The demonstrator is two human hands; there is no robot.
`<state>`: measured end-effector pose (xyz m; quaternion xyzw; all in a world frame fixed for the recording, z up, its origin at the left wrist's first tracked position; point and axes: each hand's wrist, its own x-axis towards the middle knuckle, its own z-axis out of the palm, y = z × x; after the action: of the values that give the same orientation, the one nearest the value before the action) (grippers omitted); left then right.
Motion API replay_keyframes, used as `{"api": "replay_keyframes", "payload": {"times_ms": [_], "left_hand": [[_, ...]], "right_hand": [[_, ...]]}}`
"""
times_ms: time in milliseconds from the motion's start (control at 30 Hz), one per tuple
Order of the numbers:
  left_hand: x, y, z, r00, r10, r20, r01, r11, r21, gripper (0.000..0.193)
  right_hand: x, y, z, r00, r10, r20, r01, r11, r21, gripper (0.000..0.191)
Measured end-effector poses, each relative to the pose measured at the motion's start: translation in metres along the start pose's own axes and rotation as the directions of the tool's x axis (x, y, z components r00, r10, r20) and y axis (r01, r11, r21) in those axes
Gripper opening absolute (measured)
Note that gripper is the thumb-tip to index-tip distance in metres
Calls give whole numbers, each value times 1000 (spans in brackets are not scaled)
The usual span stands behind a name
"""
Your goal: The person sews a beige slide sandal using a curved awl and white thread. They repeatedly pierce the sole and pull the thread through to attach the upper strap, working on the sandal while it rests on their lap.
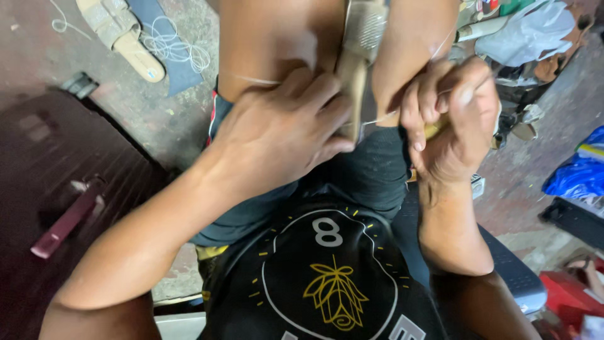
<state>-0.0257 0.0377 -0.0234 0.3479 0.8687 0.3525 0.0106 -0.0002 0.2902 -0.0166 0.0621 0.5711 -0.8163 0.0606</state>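
A crumpled pale grey plastic bag lies at the upper right among the clutter on the floor, bunched and creased. Lower along the right edge sits a shiny blue plastic bag, wrinkled, with a pale yellowish strip showing at its top. In the bottom right corner is a flat red package, partly cut off by the frame; beside it a small pale wrapper shows only in part. No signs or screens are in view.

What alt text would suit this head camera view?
A person's left hand presses a tan shoe sole clamped between their knees, while the right hand pulls pale thread taut. A loose beige sandal lies on the concrete floor.
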Motion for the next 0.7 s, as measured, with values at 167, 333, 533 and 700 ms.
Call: {"api": "replay_keyframes", "payload": {"times_ms": [167,333,533,700], "left_hand": [[16,8,20,983,79,-163,-100,987,-126,52],[31,18,37,975,129,-178,-160,972,-174,60],[40,34,40,987,116,-110,-133,979,-156,61],[38,33,45,988,101,-120,-119,981,-154,63]], "right_hand": [[-23,-6,-5,964,-173,201,256,810,-528,37],[-45,-2,-20,979,-190,70,201,879,-432,30],[-56,4,-48,985,-154,-76,143,981,-133,26],[-52,7,-76,975,-146,-168,130,986,-100,33]]}}
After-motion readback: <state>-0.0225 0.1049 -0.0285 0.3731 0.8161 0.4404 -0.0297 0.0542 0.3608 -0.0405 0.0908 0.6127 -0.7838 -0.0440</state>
